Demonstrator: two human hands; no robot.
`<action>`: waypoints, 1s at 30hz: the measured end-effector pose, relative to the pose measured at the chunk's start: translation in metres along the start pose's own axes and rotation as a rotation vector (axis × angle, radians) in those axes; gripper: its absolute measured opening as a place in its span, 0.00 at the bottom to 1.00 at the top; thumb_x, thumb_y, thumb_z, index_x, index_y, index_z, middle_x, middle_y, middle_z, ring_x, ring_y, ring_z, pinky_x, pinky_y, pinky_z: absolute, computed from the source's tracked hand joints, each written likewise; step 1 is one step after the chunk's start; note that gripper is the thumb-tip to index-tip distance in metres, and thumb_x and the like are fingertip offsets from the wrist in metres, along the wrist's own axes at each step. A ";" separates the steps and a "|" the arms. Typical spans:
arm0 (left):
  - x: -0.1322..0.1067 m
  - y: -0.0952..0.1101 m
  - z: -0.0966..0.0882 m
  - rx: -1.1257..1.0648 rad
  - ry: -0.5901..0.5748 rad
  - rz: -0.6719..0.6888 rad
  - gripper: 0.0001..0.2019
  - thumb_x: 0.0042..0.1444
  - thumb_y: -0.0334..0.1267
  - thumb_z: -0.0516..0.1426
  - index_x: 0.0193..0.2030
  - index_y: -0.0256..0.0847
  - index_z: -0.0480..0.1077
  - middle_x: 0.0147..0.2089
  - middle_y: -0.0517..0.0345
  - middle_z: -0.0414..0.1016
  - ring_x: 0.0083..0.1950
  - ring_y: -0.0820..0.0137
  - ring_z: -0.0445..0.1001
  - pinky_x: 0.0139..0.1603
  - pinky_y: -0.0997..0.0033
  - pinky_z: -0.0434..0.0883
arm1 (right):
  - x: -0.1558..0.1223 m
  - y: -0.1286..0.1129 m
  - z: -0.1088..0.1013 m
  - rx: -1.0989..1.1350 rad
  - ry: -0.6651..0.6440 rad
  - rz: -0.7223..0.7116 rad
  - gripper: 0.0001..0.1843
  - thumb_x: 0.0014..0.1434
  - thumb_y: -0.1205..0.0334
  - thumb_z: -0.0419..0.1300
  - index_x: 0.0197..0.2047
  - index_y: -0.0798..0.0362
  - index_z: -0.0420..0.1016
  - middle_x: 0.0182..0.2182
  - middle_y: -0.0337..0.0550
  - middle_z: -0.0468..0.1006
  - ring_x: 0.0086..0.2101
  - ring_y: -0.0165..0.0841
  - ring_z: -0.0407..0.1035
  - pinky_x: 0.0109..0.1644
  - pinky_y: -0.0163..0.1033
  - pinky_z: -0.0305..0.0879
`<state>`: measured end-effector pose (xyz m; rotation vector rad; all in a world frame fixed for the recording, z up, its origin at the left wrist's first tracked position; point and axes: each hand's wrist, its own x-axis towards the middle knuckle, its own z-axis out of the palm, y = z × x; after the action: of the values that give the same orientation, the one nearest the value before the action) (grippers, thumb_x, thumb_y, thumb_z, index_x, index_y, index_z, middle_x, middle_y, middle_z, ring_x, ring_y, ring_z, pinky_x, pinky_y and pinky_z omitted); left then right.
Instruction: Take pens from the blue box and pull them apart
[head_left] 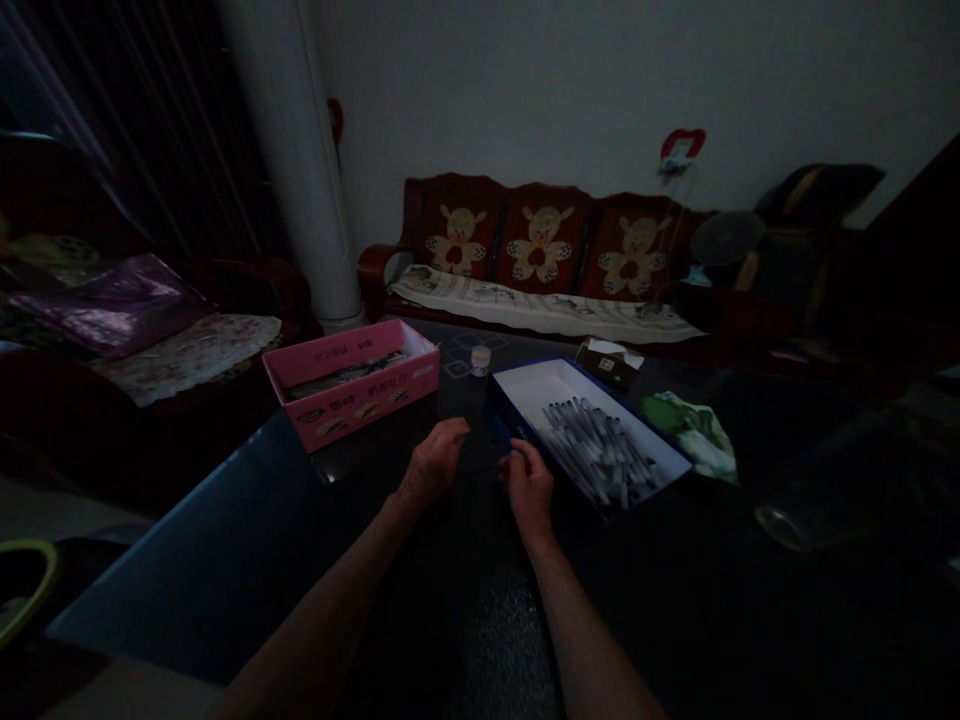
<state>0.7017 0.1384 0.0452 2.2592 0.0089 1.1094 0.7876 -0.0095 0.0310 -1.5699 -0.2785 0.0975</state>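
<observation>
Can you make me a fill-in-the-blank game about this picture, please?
1. The printed box nearest the left hand is coloured ____.
2. The shallow box nearest the right hand has ____ outer sides.
3. The slim pen-like sticks lie ____ that shallow box.
4. The long sofa has ____ teddy-like figures along its backrest.

Missing words: pink; blue; inside; three.

We see our bare left forearm (330, 610) and right forearm (581, 615) stretched forward, converging toward each other. Our left hand (436, 462) is loosely curled; our right hand (531, 485) has its fingers (529, 453) bent inward, and both hands are apart.
</observation>
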 end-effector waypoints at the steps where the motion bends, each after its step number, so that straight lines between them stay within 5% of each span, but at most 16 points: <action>1: 0.002 0.003 0.000 -0.075 0.067 -0.065 0.11 0.65 0.35 0.46 0.49 0.42 0.67 0.52 0.51 0.74 0.56 0.67 0.72 0.60 0.61 0.67 | -0.001 -0.003 0.000 0.028 -0.026 -0.014 0.23 0.54 0.51 0.55 0.48 0.56 0.74 0.32 0.44 0.80 0.25 0.31 0.72 0.24 0.33 0.66; 5: 0.008 0.006 0.005 -0.514 0.303 -0.435 0.11 0.65 0.44 0.47 0.50 0.42 0.61 0.47 0.50 0.76 0.52 0.63 0.76 0.50 0.60 0.74 | -0.004 -0.008 0.003 0.070 -0.090 -0.028 0.23 0.56 0.47 0.56 0.47 0.54 0.76 0.43 0.48 0.80 0.33 0.33 0.75 0.27 0.33 0.70; 8: 0.008 -0.004 0.014 -0.750 0.286 -0.603 0.12 0.66 0.45 0.45 0.51 0.42 0.58 0.46 0.49 0.76 0.51 0.62 0.77 0.48 0.59 0.74 | -0.005 -0.007 0.006 0.109 -0.165 0.015 0.24 0.57 0.45 0.55 0.46 0.55 0.77 0.38 0.48 0.81 0.31 0.33 0.75 0.25 0.33 0.69; 12: 0.001 -0.019 0.022 -0.783 0.183 -0.715 0.13 0.66 0.45 0.45 0.52 0.42 0.60 0.46 0.46 0.77 0.51 0.61 0.78 0.48 0.58 0.75 | -0.005 -0.005 0.009 0.230 -0.172 0.097 0.22 0.52 0.46 0.61 0.40 0.56 0.78 0.30 0.44 0.80 0.26 0.29 0.72 0.22 0.30 0.65; 14: -0.002 -0.023 0.021 -0.637 0.222 -0.742 0.16 0.65 0.46 0.48 0.53 0.41 0.61 0.48 0.45 0.76 0.50 0.61 0.78 0.47 0.58 0.75 | -0.004 -0.005 0.009 0.266 -0.133 0.141 0.19 0.50 0.48 0.64 0.37 0.56 0.78 0.27 0.42 0.79 0.23 0.27 0.70 0.21 0.29 0.63; 16: -0.003 -0.022 0.016 -0.332 0.329 -0.662 0.18 0.62 0.45 0.52 0.55 0.40 0.62 0.51 0.43 0.74 0.53 0.59 0.75 0.51 0.55 0.73 | -0.003 -0.005 0.008 0.271 -0.093 0.173 0.18 0.48 0.49 0.65 0.34 0.56 0.78 0.25 0.40 0.77 0.21 0.25 0.68 0.20 0.29 0.62; 18: -0.003 -0.015 0.010 0.013 0.372 -0.430 0.19 0.60 0.41 0.55 0.57 0.39 0.63 0.56 0.42 0.71 0.60 0.57 0.69 0.59 0.52 0.67 | -0.001 -0.004 0.007 0.255 -0.071 0.182 0.17 0.48 0.49 0.65 0.34 0.56 0.77 0.23 0.38 0.76 0.20 0.24 0.66 0.20 0.28 0.61; 22: -0.003 0.006 0.008 0.340 -0.057 0.032 0.15 0.61 0.34 0.53 0.54 0.42 0.68 0.59 0.48 0.70 0.65 0.56 0.62 0.64 0.47 0.56 | -0.002 -0.004 0.006 0.241 -0.115 0.172 0.18 0.48 0.48 0.65 0.33 0.56 0.77 0.21 0.35 0.73 0.19 0.23 0.63 0.19 0.28 0.58; 25: -0.003 0.013 0.012 0.443 -0.249 0.054 0.11 0.64 0.35 0.51 0.49 0.42 0.71 0.48 0.50 0.76 0.51 0.61 0.71 0.57 0.54 0.63 | -0.003 -0.006 0.007 0.288 -0.146 0.195 0.19 0.47 0.47 0.66 0.33 0.56 0.77 0.20 0.34 0.72 0.19 0.23 0.63 0.19 0.28 0.59; 30: -0.005 0.008 0.014 0.554 -0.300 0.011 0.13 0.66 0.39 0.48 0.44 0.44 0.74 0.37 0.53 0.75 0.39 0.65 0.70 0.41 0.65 0.65 | -0.005 -0.006 0.012 0.334 -0.126 0.325 0.21 0.42 0.46 0.69 0.30 0.56 0.75 0.20 0.36 0.74 0.18 0.23 0.64 0.19 0.28 0.60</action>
<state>0.7064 0.1228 0.0392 2.9032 0.2043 0.8296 0.7788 0.0012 0.0363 -1.2658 -0.0956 0.4737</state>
